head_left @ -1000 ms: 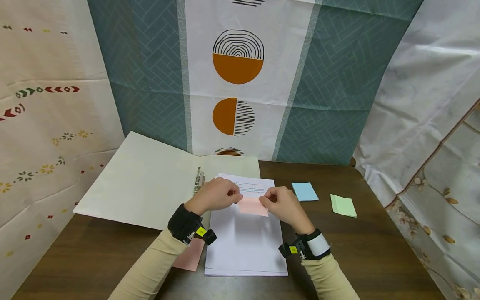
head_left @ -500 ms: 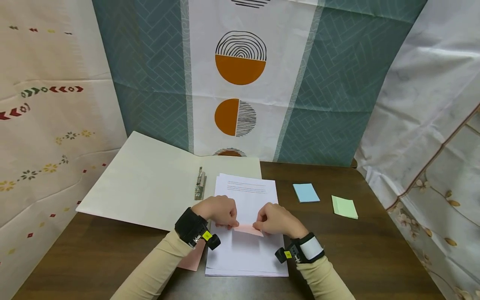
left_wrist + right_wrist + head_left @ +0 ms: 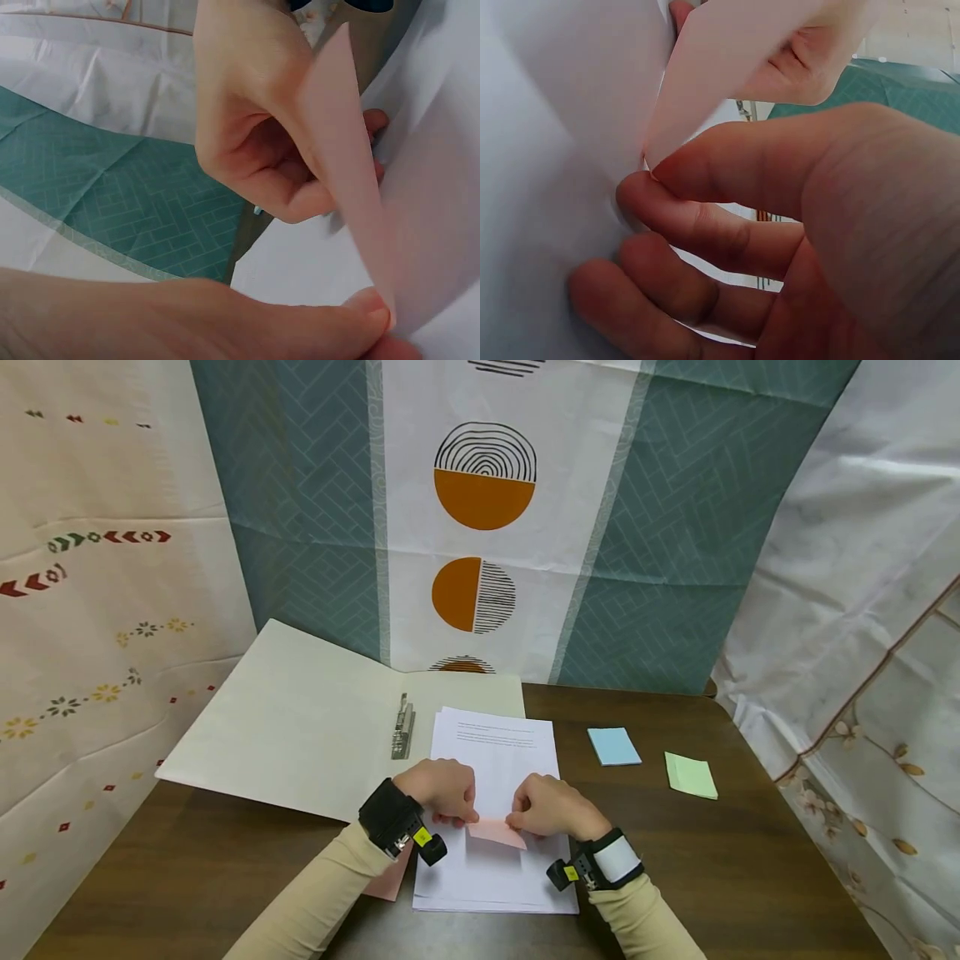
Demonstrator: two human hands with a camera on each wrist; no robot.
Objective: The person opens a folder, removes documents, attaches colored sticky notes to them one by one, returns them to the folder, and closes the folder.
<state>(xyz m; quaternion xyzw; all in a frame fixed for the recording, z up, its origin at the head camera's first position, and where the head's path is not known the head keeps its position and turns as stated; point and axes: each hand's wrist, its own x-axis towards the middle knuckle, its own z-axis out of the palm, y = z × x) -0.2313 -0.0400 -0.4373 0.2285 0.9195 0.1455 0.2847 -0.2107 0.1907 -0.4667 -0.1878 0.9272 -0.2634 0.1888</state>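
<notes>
A pink sticky note [image 3: 497, 832] is held over the middle of a stack of white paper [image 3: 495, 881], its near edge tilted up off the sheet. My left hand [image 3: 444, 787] pinches the note's left corner between thumb and finger. At the opposite corner, my right hand [image 3: 551, 808] pinches it likewise, as the right wrist view shows with the thumb and index finger [image 3: 667, 206] on the note [image 3: 712, 67]. In the left wrist view, the note [image 3: 341, 127] stands angled between both hands. Printed lines show on the top sheet above the hands.
An open white binder [image 3: 300, 718] with a metal clip [image 3: 402, 731] lies at the left, partly under the paper. Another pink piece [image 3: 390, 877] shows beneath my left wrist. Blue [image 3: 614, 747] and green [image 3: 691, 775] sticky notes lie on the brown table [image 3: 735, 860] at the right.
Both hands have moved the pink sticky note toward the body, from just below the printed lines to the middle of the sheet. Over the last half second it moved only slightly.
</notes>
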